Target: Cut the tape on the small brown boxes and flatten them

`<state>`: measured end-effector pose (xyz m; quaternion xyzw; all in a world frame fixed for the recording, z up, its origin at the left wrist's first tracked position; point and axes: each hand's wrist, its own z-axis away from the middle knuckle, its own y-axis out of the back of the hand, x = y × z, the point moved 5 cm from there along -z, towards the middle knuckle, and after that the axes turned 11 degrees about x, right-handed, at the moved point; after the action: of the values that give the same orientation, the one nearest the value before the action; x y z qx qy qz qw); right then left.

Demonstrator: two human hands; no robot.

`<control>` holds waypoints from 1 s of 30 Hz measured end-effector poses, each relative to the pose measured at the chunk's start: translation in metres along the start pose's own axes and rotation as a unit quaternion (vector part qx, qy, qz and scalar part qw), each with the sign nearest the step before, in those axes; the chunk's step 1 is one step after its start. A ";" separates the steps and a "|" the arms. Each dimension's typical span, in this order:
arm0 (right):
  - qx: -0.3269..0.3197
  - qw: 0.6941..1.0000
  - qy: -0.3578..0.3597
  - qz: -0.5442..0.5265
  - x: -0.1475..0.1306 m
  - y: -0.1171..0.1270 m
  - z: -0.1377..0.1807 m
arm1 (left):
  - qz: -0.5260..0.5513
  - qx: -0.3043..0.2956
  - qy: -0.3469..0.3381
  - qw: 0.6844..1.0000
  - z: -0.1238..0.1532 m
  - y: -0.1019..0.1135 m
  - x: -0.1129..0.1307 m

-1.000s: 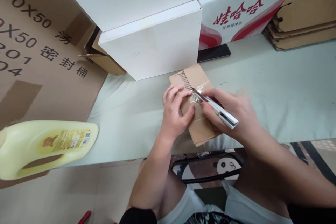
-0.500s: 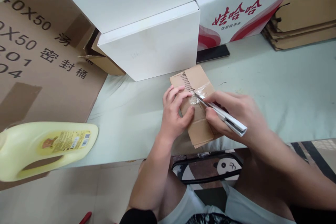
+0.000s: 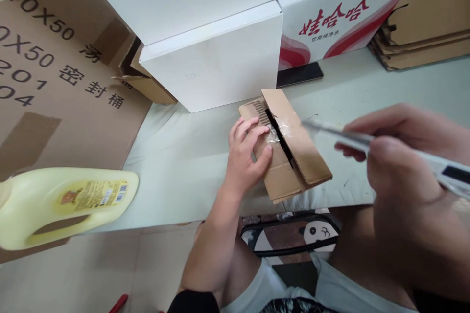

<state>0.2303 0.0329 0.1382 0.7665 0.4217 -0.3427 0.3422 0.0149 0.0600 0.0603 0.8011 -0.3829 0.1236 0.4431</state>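
A small brown cardboard box lies near the front edge of the pale green table. Its taped top seam now gapes as a dark slit, with crumpled clear tape beside it. My left hand rests flat on the box's left flap, fingers together, pressing it down. My right hand is raised to the right of the box, blurred, closed around a white utility knife whose blade points left toward the box without touching it.
White boxes stand stacked just behind the small box. A red-and-white printed carton and a black phone lie behind. Flattened cardboard is at the far right, a big brown carton at left, a yellow jug lower left.
My right hand has pulled the knife out of the seam and swung up and to the right. The box's right flap has sprung open. My left hand has stayed put.
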 end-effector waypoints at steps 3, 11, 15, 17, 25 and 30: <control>0.102 0.995 -0.017 -0.008 0.035 -0.006 -0.007 | -0.005 0.004 -0.012 1.000 0.003 -0.002 0.002; -0.135 0.902 -0.109 0.396 0.132 -0.043 -0.017 | 0.014 -0.001 0.010 1.000 0.002 0.007 -0.002; -0.234 0.879 -0.133 0.394 0.148 -0.051 -0.008 | 0.103 0.046 0.025 0.993 -0.002 0.021 -0.015; -0.249 0.876 -0.131 0.392 0.150 -0.052 -0.006 | 0.150 0.081 0.060 0.984 -0.003 0.028 -0.025; -0.162 0.945 -0.125 0.255 0.131 -0.047 -0.012 | 0.355 0.163 0.253 0.885 -0.003 0.045 -0.047; -0.178 0.982 0.059 -0.019 0.051 -0.042 0.000 | 0.288 0.271 0.237 0.887 -0.001 0.053 -0.051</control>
<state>0.2143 0.0712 0.0874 0.7041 0.5103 -0.2226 0.4408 -0.0575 0.0699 0.0666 0.6915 -0.4319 0.5310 0.2309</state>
